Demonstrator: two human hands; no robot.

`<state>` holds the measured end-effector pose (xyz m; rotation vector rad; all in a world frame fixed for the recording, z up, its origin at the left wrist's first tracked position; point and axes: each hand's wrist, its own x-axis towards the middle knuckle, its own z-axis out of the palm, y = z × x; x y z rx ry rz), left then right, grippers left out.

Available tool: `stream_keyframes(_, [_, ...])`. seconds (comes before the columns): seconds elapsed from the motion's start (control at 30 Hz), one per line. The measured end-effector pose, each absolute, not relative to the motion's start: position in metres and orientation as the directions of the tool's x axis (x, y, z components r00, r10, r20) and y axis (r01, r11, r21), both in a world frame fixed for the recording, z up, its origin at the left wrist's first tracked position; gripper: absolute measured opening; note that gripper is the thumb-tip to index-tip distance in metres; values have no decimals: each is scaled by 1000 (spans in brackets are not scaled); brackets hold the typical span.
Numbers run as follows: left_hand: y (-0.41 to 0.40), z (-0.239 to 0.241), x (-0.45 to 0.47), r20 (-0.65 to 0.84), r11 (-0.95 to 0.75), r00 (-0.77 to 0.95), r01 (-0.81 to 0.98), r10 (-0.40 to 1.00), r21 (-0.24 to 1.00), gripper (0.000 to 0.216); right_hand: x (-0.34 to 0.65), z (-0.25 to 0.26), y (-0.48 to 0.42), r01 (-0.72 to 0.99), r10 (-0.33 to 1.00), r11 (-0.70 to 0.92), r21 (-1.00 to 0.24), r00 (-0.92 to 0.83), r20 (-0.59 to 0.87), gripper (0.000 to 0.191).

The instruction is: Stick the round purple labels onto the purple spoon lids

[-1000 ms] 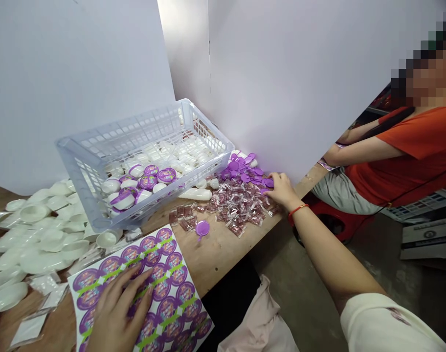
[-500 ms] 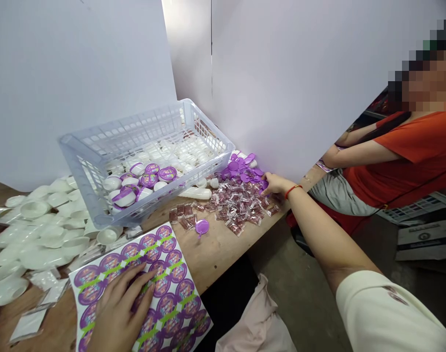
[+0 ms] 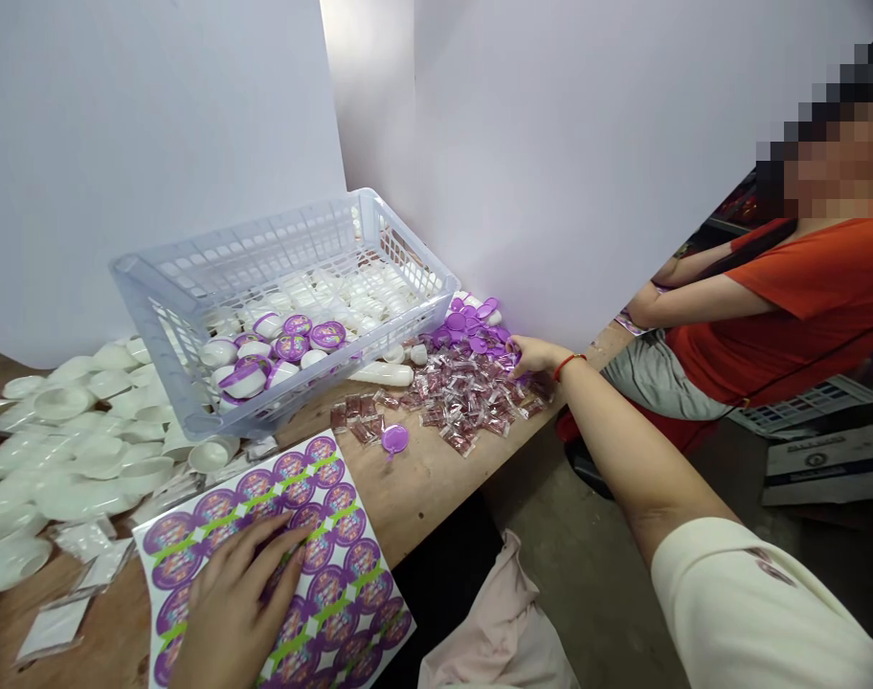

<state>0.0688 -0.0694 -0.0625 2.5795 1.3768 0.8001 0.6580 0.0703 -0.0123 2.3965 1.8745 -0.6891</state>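
While my left hand (image 3: pixel 228 612) lies flat on the sticker sheet (image 3: pixel 336 574) at the near edge of the table (image 3: pixel 422 488), holding nothing, my right hand (image 3: pixel 537 356) reaches to the purple lids (image 3: pixel 472 321) in the far right corner, fingers curled on them; I cannot tell if they pinch one. Small packets (image 3: pixel 465 397) lie just beside

The person is wearing a thin red string bracelet (image 3: pixel 568 364) on the wrist just behind the fingers of the right hand (image 3: pixel 533 356), and, well up that arm from them, a cream short sleeve (image 3: pixel 752 612) showing a small brownish mark.
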Motion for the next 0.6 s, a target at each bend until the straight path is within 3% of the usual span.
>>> stream_keyframes(0.6, [-71,-62,72,400,-579,441,735,803,352,30,655,-4,51,889,949,-293,-351,227,-217,30])
